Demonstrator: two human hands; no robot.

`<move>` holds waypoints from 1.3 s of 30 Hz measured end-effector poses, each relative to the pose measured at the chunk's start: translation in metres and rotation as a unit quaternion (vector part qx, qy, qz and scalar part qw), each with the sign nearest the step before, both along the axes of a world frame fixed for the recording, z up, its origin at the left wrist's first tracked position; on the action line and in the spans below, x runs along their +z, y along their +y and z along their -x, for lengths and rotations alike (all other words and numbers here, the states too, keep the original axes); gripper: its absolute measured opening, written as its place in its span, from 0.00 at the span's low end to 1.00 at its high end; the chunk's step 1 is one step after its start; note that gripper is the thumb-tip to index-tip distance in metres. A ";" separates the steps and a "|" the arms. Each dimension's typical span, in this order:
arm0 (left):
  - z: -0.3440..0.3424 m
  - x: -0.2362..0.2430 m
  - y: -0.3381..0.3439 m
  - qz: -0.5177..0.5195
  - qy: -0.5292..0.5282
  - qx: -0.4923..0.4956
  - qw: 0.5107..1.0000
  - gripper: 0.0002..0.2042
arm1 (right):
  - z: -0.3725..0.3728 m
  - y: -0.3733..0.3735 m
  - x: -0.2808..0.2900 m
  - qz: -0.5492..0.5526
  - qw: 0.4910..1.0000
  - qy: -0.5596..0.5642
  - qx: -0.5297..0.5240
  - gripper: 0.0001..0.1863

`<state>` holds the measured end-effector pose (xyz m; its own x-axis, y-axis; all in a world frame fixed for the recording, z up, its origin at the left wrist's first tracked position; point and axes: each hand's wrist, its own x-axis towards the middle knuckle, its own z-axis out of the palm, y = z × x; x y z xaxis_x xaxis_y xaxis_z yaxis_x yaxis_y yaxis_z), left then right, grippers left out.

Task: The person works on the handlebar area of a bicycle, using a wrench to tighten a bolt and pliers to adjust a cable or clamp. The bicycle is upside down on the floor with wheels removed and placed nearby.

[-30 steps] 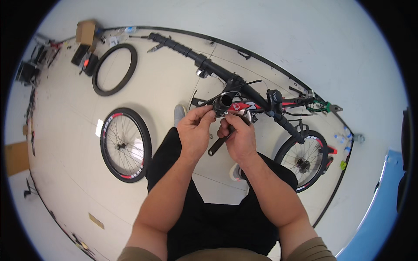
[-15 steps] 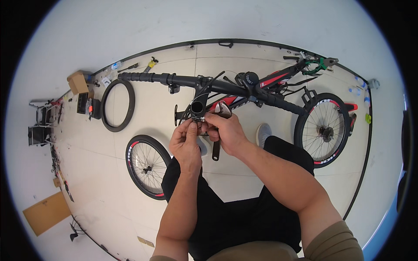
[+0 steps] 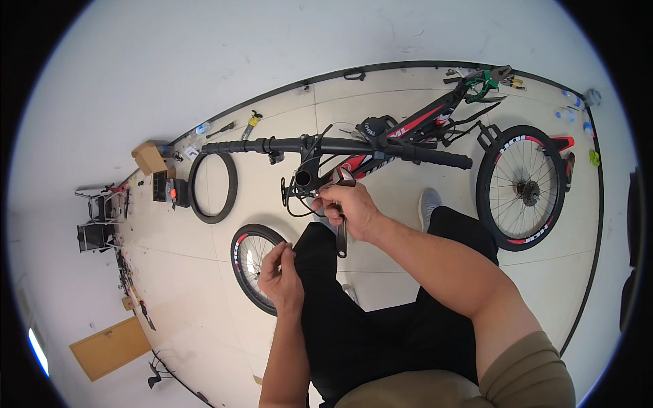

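Observation:
My right hand [image 3: 352, 209] is closed round an adjustable wrench [image 3: 342, 238], its jaws above my fingers and its handle hanging below. The thumb and fingertips of that hand meet beside the bicycle stem [image 3: 309, 163], just under its round open end. My left hand [image 3: 280, 279] is apart from the bike, over the front wheel [image 3: 246, 262] and near my knee. Its thumb and fingers are pinched together; anything between them is too small to make out. The black handlebar [image 3: 333, 145] runs across the red and black bicycle frame [image 3: 422, 122].
A loose tire [image 3: 231, 197] lies at the left, near a cardboard box [image 3: 147, 158]. At the right a rear wheel [image 3: 524, 187] with a cassette lies on the floor. Green-handled pliers [image 3: 491, 80] are by the frame's far end. Water bottles [image 3: 566, 114] stand along the wall.
My left hand has left the stem and moved down toward me, fingers still pinched. My right hand stays at the stem with the wrench. The view has shifted slightly.

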<state>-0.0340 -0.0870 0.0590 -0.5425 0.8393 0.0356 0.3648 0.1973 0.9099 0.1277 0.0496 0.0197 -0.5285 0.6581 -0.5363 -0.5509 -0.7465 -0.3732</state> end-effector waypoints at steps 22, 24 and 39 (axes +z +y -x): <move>0.006 0.007 -0.045 0.023 0.401 -0.142 0.904 0.13 | 0.001 0.007 0.002 -0.030 0.999 -0.032 0.009 0.04; 0.002 0.008 -0.040 0.017 0.409 -0.156 0.899 0.14 | 0.002 0.007 0.001 -0.018 1.000 -0.025 0.001 0.05; -0.005 -0.022 0.024 0.007 0.140 -0.115 0.983 0.10 | 0.001 0.004 0.003 -0.021 0.996 -0.070 0.056 0.11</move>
<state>-0.0289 -0.0627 0.0375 -0.3094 0.9398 0.1451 0.6371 0.0916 0.7654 0.1269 0.0535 0.0228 -0.5222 0.6225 -0.5829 -0.4059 -0.7825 -0.4721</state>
